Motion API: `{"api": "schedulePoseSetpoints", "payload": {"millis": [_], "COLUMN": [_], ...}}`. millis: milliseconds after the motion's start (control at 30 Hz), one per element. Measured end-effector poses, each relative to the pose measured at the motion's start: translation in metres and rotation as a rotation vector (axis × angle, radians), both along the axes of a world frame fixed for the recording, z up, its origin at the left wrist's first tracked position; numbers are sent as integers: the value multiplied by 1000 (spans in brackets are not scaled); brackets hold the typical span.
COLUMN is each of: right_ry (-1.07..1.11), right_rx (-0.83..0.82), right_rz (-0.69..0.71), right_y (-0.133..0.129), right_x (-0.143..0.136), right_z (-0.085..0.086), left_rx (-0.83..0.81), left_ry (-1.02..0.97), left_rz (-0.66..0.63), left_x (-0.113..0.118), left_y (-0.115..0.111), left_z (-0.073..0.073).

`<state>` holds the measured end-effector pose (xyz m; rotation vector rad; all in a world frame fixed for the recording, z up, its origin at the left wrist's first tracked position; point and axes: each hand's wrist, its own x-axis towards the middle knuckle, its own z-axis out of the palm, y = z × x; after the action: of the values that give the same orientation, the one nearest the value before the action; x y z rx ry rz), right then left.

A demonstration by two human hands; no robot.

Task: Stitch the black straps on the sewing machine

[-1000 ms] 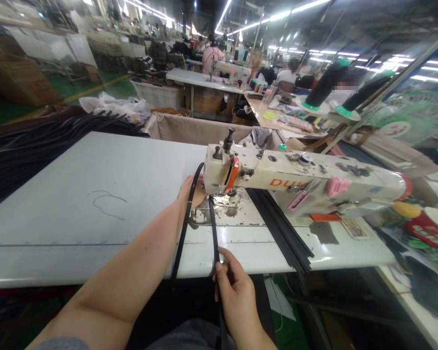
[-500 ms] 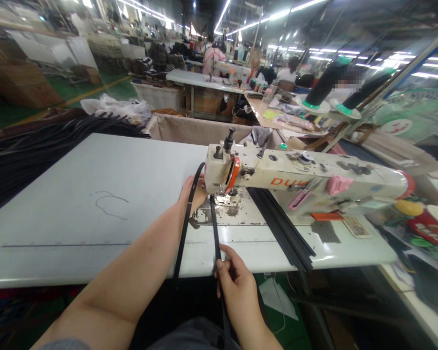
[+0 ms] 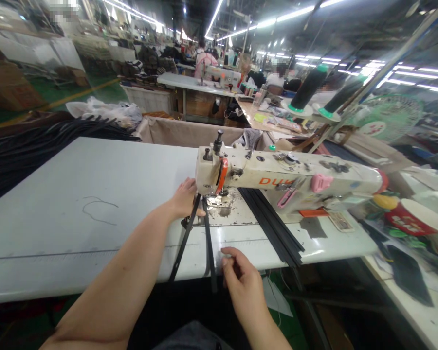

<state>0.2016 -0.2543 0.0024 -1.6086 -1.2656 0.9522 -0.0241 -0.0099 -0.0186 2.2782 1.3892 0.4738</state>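
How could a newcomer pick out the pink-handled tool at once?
Find the cream sewing machine on the white table. Follow its arm right to the orange lettering; the pink-handled tool slants below its right end. It is slim, unlike the chunky pink block beside it.

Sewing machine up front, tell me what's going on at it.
A person's left hand rests by the needle area of the sewing machine, at two lengths of black strip that run over the table edge. The right hand hovers beside them, fingers curled, apparently empty. More black strips lie under the machine's arm.
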Motion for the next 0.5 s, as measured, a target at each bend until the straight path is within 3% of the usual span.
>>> {"api": "schedulePoseSetpoints", "payload": {"millis": [167, 267, 400, 500], "right_ry": [-689, -1034, -1152, -1115], "right_rx": [236, 125, -85, -60], "right_rz": [-176, -248, -219, -169], "right_y": [36, 54, 66, 69], "right_x": [71, 109, 130, 130], "right_z": [20, 18, 13, 10], "left_rx": [-12, -24, -28, -21], "left_ry": [7, 18, 19, 31], "left_rz": [12, -7, -5, 7], "left_x": [2, 3, 4, 5], "left_y": [1, 1, 0, -1], "left_z": [-1, 1, 5, 6]}}
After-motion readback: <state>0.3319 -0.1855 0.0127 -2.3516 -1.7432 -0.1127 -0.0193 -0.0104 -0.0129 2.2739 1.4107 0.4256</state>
